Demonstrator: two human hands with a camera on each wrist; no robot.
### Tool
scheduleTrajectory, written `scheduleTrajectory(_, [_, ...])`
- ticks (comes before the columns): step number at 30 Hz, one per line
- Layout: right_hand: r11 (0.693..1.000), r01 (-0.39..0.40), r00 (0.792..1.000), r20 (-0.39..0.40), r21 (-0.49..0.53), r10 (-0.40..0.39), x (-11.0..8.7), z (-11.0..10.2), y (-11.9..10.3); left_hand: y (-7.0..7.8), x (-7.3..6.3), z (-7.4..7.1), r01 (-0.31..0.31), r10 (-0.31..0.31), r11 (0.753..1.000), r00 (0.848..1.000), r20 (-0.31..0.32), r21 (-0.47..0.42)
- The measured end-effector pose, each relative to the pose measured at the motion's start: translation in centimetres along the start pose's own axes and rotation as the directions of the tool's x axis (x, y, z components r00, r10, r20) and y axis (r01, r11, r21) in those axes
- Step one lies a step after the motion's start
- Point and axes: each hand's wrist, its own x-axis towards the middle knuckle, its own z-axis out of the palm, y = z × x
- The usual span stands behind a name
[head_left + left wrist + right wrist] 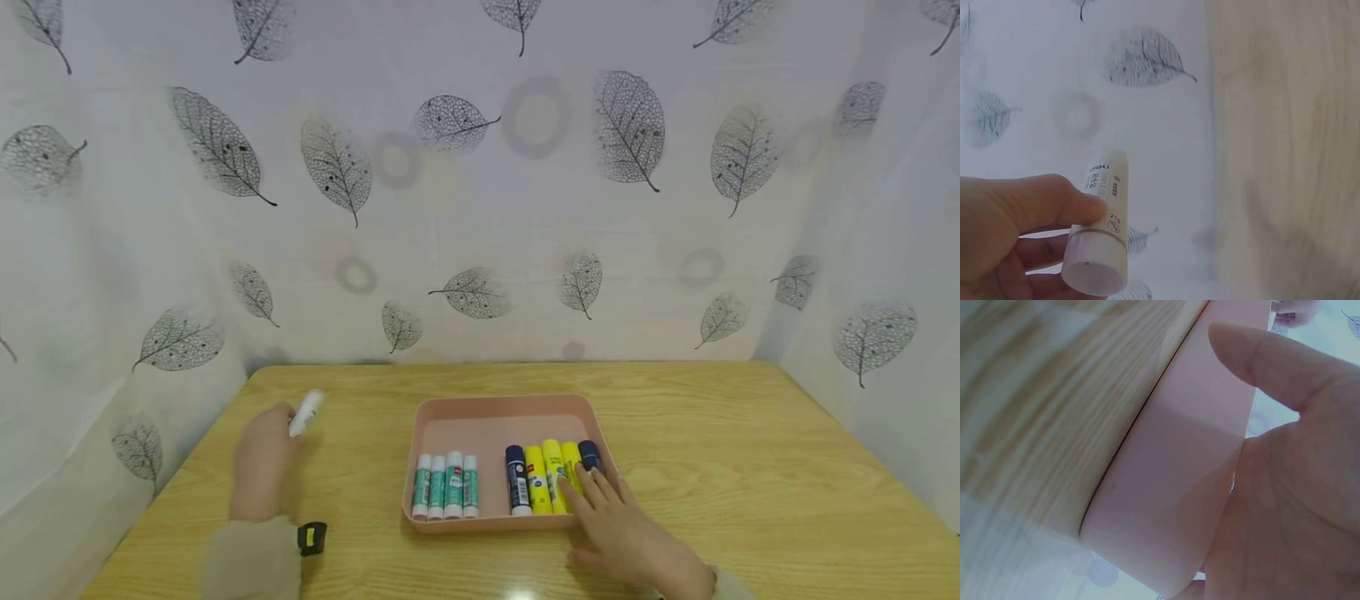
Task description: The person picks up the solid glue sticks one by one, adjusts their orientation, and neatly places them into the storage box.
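Observation:
A white glue stick (pixel 1113 194) is pinched between the thumb and fingers of my left hand (pixel 262 454), held above the left part of the table. My right hand (pixel 622 533) lies over the front right corner of a pink tray (pixel 495 407), its fingers straight and reaching over the rim onto the glue sticks there. In the tray's left part lie several green-and-white glue sticks (pixel 453 485). On its right side are yellow glue sticks (pixel 553 475) and dark blue ones (pixel 517 479), partly hidden by my right fingers.
The wooden table (pixel 720 450) extends to both sides of the tray. Behind it hangs a pale curtain (pixel 480 217) with a leaf print, which also runs along both sides. A black band with a yellow piece (pixel 311 538) sits at my left wrist.

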Motion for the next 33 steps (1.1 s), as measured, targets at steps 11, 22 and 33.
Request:
scheduleTrajectory(11, [1.000, 0.003, 1.000, -0.003, -0.005, -0.003, -0.1, -0.1, -0.1, 5.4, -0.1, 2.0, -0.125, 0.126, 0.991, 0.992, -0.009, 0.039])
scheduleTrajectory(22, [1.000, -0.005, 1.000, -0.008, -0.007, 0.005, -0.1, -0.1, -0.2, 11.0, -1.7, 4.1, -0.176, 0.168, 0.982, 0.979, 0.116, 0.066])
scheduleTrajectory(33, [1.000, -0.008, 1.000, -0.001, -0.015, 0.008, 0.0, 0.0, -0.1, 15.9, -4.1, 5.8, -0.263, 0.263, 0.964, 0.939, 0.220, -0.030])
